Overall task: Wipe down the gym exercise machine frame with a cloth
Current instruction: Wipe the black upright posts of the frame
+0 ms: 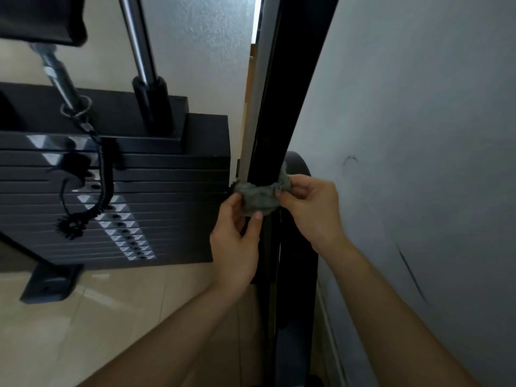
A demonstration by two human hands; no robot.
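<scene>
Wiping step in hand, by my reading: crumpled grey-green cloth point(258, 198) lies across the near face of the black frame upright point(275, 107), low down, beside the weight stack point(111, 191). Left grip point(237, 233) pinches its lower edge; right grip point(310, 202) pinches its right end. Next move likely calls for pulling it taut and sliding it along the post.

grey-green cloth point(258, 198) bunched around the black upright frame post point(282, 113), beside the wall
</scene>
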